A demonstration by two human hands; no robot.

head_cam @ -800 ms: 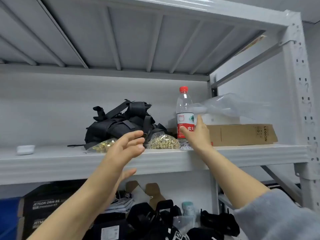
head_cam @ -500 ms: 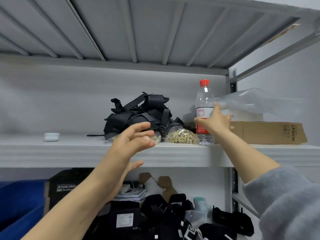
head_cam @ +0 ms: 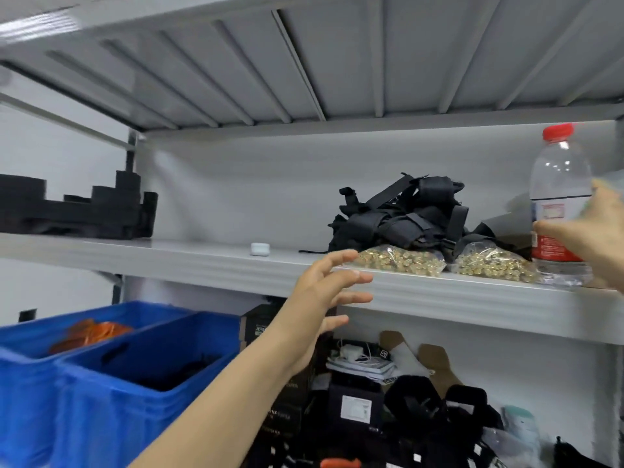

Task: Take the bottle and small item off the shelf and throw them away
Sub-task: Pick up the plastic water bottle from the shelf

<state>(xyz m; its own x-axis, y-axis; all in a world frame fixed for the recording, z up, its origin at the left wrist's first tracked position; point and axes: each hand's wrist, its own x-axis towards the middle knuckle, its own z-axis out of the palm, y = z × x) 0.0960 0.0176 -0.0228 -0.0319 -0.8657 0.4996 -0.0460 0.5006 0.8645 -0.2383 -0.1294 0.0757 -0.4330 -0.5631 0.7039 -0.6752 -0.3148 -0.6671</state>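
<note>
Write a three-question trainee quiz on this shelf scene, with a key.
1. True or false: the left hand holds the small white item.
2. Which hand is at the bottle: A left, B right?
3. Fill in: the bottle's cap is ____.

Key: 1 false, it hangs open in front of the shelf edge, apart from the item; 2 B, the right hand is around the label; 3 red.

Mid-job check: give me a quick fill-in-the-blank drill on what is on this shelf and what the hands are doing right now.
1. The water bottle has a ____ cap.
2. The right hand touches the ____.
3. The small white item lies on the shelf, to the ____ of the black straps.
4. The left hand is open and holds ____.

Missing words: red; bottle; left; nothing
</note>
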